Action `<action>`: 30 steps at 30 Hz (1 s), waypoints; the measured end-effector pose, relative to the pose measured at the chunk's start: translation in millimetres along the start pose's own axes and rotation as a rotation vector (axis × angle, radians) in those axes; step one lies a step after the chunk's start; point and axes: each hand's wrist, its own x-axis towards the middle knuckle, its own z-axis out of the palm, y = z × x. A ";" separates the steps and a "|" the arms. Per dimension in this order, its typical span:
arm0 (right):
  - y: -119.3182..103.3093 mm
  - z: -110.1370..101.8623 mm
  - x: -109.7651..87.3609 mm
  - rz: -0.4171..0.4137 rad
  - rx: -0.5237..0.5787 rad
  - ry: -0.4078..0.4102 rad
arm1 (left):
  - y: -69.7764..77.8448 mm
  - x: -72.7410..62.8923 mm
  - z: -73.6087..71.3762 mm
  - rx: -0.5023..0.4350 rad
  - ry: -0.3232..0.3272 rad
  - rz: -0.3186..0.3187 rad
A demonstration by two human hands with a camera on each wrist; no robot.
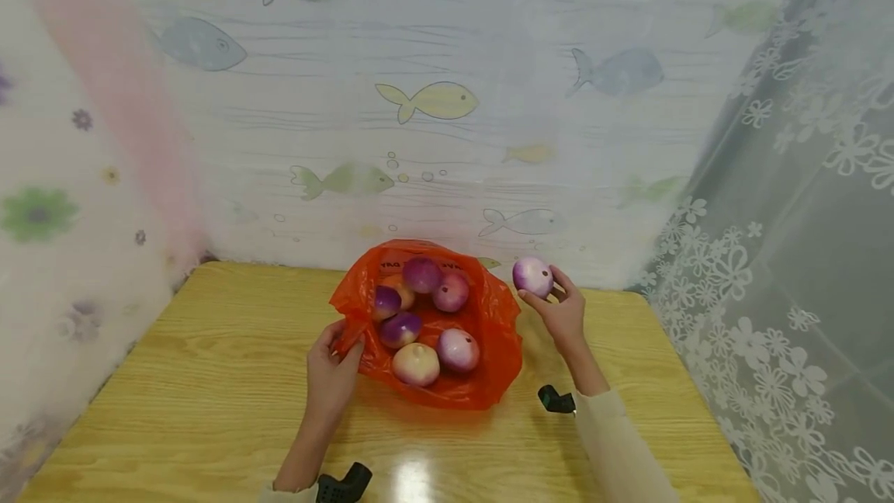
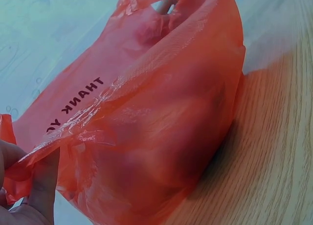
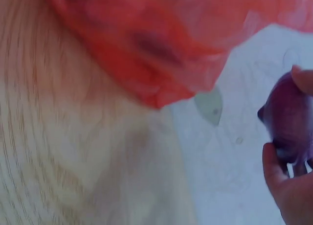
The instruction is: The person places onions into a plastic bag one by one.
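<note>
An orange-red plastic bag point(image 1: 499, 332) lies spread wide at its mouth on the table, with several purple-and-white onions point(image 1: 458, 350) inside. At its left side, my left hand point(image 1: 332, 367) pinches the bag's edge between thumb and fingers; the left wrist view has this grip at its lower left corner. My right hand point(image 1: 564, 313) holds one more onion point(image 1: 533, 278) in its fingertips, raised just right of the bag. In the right wrist view this held onion point(image 3: 289, 120) looks dark purple with a small pointed tip, and part of it runs out of frame.
The wood-grain table point(image 1: 230, 348) extends to both sides of the bag. Behind it hangs a pale curtain point(image 1: 447, 45) printed with fish, and a sheer curtain with white flowers point(image 1: 775, 363) borders the right side. Black wrist mounts point(image 1: 344, 483) sit at both wrists.
</note>
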 end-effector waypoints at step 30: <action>-81.4 88.4 -116.1 -0.116 0.016 -0.313 | -4.2 -0.2 -0.1 -0.017 -0.029 0.008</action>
